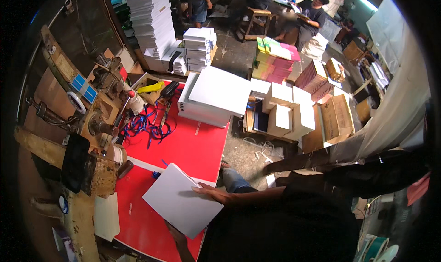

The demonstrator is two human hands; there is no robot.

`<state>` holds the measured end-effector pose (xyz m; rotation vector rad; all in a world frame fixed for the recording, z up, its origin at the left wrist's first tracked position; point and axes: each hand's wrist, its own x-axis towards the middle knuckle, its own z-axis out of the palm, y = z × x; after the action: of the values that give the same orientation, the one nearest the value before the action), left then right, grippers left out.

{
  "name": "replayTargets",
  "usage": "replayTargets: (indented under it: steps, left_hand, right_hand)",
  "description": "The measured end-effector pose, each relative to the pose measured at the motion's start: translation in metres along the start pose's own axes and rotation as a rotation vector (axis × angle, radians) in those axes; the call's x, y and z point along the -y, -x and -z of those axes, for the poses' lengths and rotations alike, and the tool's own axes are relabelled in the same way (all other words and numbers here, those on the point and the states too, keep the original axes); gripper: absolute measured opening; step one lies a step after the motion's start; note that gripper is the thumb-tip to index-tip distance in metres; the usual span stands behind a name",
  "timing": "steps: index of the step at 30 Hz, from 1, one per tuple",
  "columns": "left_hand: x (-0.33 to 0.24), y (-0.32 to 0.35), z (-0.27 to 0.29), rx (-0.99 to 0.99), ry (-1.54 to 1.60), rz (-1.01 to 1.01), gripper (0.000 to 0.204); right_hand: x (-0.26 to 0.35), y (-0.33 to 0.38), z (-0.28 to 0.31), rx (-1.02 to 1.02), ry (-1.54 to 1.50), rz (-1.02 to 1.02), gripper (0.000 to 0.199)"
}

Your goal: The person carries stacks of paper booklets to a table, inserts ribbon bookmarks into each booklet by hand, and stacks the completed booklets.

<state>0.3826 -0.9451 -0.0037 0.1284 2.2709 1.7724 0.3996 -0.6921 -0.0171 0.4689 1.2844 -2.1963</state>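
A white book block [181,200], a thick stack of pages with a plain top, is held tilted over the red-covered table. My right hand [215,193] grips its right edge, thumb on top. At the block's near edge my left hand [177,236] holds it from below, with its fingers mostly hidden. A bit of blue ribbon [156,174] shows beside the block's far left edge. Farther back on the red sheet [183,145] lie a tangle of blue ribbon [149,126] and a stack of white book blocks [220,94].
A worn press-like machine [98,124] lines the left side. A yellow-handled tool [151,87] lies behind the ribbon. Tall paper stacks [149,23] stand at the back. Book piles [275,62] and an open cardboard box [337,117] are on the right. Other people sit or stand farther off.
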Motion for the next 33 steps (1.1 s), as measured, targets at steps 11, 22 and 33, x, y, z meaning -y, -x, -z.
replayTargets:
  steps: [11, 22, 33]
  left_hand:
    - [0.014, 0.008, -0.043, 0.032, 0.233, 0.231, 0.068]
    - [0.01, 0.066, -0.101, 0.088, 0.48, 0.464, 0.071]
    - [0.004, 0.064, -0.109, -0.063, 0.563, 0.548, 0.073]
  right_hand:
    - [0.07, 0.0, 0.041, -0.168, 0.434, 0.325, 0.083]
    - [0.171, -0.143, 0.033, 0.313, 0.759, -0.408, 0.101]
    - [0.123, -0.138, 0.056, 0.386, 0.574, -0.381, 0.077]
